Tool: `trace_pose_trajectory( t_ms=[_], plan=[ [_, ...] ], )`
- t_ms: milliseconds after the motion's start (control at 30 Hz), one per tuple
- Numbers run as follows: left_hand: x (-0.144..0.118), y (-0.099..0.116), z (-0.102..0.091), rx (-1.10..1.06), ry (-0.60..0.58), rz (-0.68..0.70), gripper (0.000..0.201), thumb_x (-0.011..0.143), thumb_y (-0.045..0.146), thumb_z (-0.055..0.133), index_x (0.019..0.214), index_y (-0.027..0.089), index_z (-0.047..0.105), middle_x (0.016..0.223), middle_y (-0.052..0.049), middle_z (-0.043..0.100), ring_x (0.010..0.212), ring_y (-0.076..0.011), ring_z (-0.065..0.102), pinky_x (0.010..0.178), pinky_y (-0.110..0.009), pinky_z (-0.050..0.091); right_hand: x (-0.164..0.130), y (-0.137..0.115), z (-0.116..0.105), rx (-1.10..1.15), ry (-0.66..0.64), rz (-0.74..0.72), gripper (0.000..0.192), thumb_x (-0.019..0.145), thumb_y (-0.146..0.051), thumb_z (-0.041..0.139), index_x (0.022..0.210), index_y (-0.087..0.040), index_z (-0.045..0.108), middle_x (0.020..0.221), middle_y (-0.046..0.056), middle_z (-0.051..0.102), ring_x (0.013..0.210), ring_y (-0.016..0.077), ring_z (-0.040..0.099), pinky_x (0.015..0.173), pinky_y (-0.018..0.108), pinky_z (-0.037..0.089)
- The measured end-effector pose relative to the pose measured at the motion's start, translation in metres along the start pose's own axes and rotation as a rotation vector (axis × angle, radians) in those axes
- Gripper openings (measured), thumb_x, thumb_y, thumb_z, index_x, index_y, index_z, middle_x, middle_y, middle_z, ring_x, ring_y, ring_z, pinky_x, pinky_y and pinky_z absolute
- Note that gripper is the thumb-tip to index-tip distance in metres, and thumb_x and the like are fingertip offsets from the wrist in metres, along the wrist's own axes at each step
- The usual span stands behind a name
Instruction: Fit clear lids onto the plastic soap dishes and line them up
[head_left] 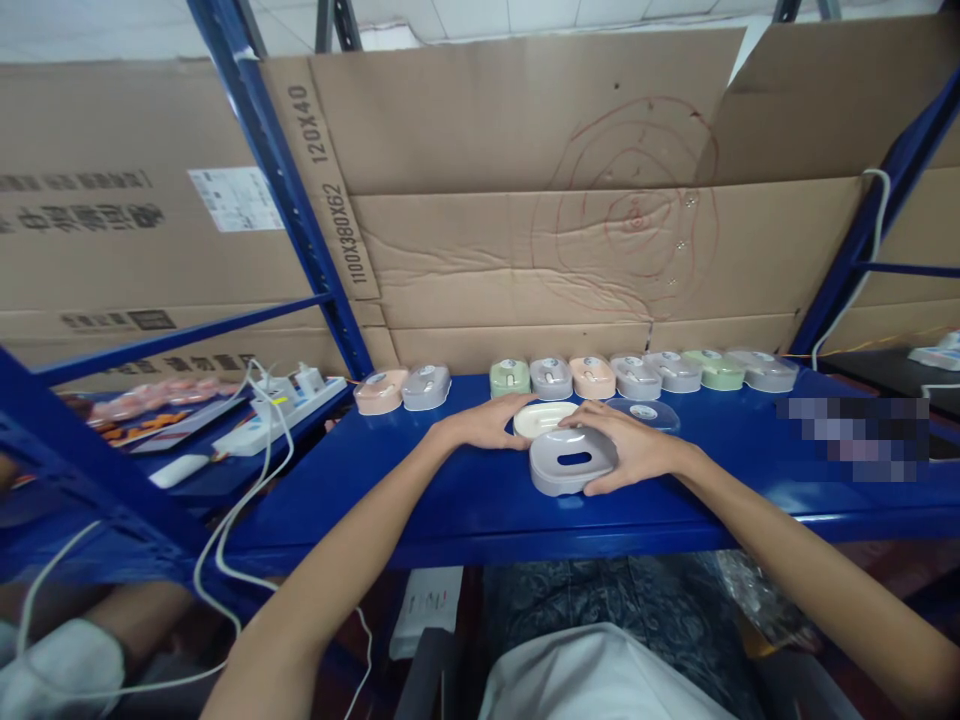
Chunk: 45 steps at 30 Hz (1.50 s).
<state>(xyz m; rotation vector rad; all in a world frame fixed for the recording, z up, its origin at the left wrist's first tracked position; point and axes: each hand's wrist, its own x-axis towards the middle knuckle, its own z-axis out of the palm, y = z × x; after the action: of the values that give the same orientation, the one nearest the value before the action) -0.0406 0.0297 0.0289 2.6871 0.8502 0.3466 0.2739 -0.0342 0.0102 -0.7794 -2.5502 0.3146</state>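
A grey oval plastic case with a slot in its top lies on the blue shelf in front of me. My right hand wraps around its right side and far edge. Just behind it sits a cream oval tray, and my left hand rests against its left edge. A clear lid with a round label lies to the right of the cream piece, behind my right hand.
A row of several closed pastel cases lines the back of the shelf, against cardboard sheets. A white power strip with cables sits on the left. Blue rack posts stand at left and right.
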Motion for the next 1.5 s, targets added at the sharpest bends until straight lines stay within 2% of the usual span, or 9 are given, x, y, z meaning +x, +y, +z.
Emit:
trace_pose_trajectory(
  t_ms=[267,400,500,567,667,767,967,1200,1500],
  plan=[
    [0.007,-0.011,0.011,-0.027,0.073,-0.055,0.088,0.084,0.058,0.082,0.156,0.019,0.051,0.162,-0.02,0.057,0.15,-0.0442,0.053,0.125,-0.059,0.042,0.001,0.001,-0.007,0.043,0.047,-0.011,0.084,0.074,-0.061,0.093,0.145,-0.026,0.063,0.141,0.012,0.067,0.133,0.0372,0.062,0.116,0.054,0.049],
    [0.008,-0.009,0.012,-0.076,0.087,-0.085,0.107,0.075,0.057,0.089,0.163,0.017,0.042,0.157,-0.021,0.059,0.144,-0.0447,0.058,0.121,-0.061,0.045,0.003,0.007,-0.014,0.069,0.215,0.005,0.076,0.081,-0.059,0.089,0.146,-0.029,0.063,0.143,0.011,0.068,0.133,0.0362,0.063,0.115,0.056,0.05],
    [0.007,-0.002,0.012,-0.143,0.091,-0.039,0.115,0.073,0.057,0.092,0.167,0.02,0.038,0.162,-0.021,0.055,0.147,-0.0448,0.055,0.124,-0.062,0.042,0.008,0.014,-0.012,0.028,0.352,0.058,0.079,0.081,-0.06,0.089,0.149,-0.031,0.062,0.148,0.012,0.065,0.141,0.0387,0.059,0.12,0.062,0.046],
    [0.007,0.002,0.01,-0.163,0.086,-0.012,0.123,0.07,0.059,0.094,0.17,0.021,0.033,0.167,-0.022,0.049,0.153,-0.0461,0.05,0.127,-0.063,0.039,0.012,0.019,-0.008,0.0,0.395,0.089,0.083,0.079,-0.061,0.091,0.151,-0.032,0.061,0.152,0.012,0.063,0.144,0.0403,0.056,0.122,0.065,0.044],
    [0.005,0.007,0.006,-0.159,0.064,-0.036,0.138,0.066,0.064,0.096,0.174,0.02,0.023,0.176,-0.023,0.036,0.159,-0.0474,0.04,0.13,-0.064,0.033,0.017,0.026,0.0,-0.005,0.372,0.087,0.083,0.078,-0.062,0.092,0.149,-0.032,0.062,0.148,0.013,0.066,0.14,0.039,0.06,0.12,0.065,0.046],
    [0.003,0.01,0.002,-0.146,0.054,-0.076,0.145,0.065,0.067,0.096,0.176,0.02,0.015,0.179,-0.024,0.028,0.163,-0.0472,0.033,0.132,-0.064,0.029,0.022,0.03,0.004,0.002,0.312,0.058,0.074,0.08,-0.064,0.091,0.143,-0.032,0.069,0.142,0.012,0.069,0.138,0.0373,0.062,0.119,0.063,0.048],
    [0.003,0.014,0.003,-0.135,0.073,-0.09,0.143,0.067,0.069,0.093,0.176,0.021,0.014,0.182,-0.02,0.021,0.167,-0.0443,0.024,0.135,-0.061,0.024,0.027,0.031,0.007,0.002,0.229,0.035,0.06,0.084,-0.062,0.088,0.134,-0.031,0.078,0.145,0.012,0.065,0.139,0.0374,0.062,0.122,0.061,0.046],
    [0.005,0.014,0.006,-0.082,0.05,-0.077,0.133,0.07,0.072,0.09,0.173,0.019,0.025,0.18,-0.021,0.028,0.165,-0.0459,0.029,0.135,-0.062,0.024,0.03,0.034,0.009,-0.012,0.183,0.011,0.055,0.086,-0.059,0.087,0.13,-0.027,0.081,0.145,0.014,0.066,0.135,0.0366,0.063,0.119,0.059,0.048],
    [0.008,0.015,0.008,-0.114,0.074,0.041,0.111,0.076,0.066,0.089,0.166,0.021,0.041,0.169,-0.019,0.049,0.154,-0.0446,0.048,0.127,-0.059,0.038,0.03,0.035,0.011,-0.007,0.169,0.019,0.055,0.086,-0.061,0.087,0.132,-0.033,0.08,0.148,0.012,0.065,0.136,0.0374,0.062,0.119,0.063,0.046]
  ],
)
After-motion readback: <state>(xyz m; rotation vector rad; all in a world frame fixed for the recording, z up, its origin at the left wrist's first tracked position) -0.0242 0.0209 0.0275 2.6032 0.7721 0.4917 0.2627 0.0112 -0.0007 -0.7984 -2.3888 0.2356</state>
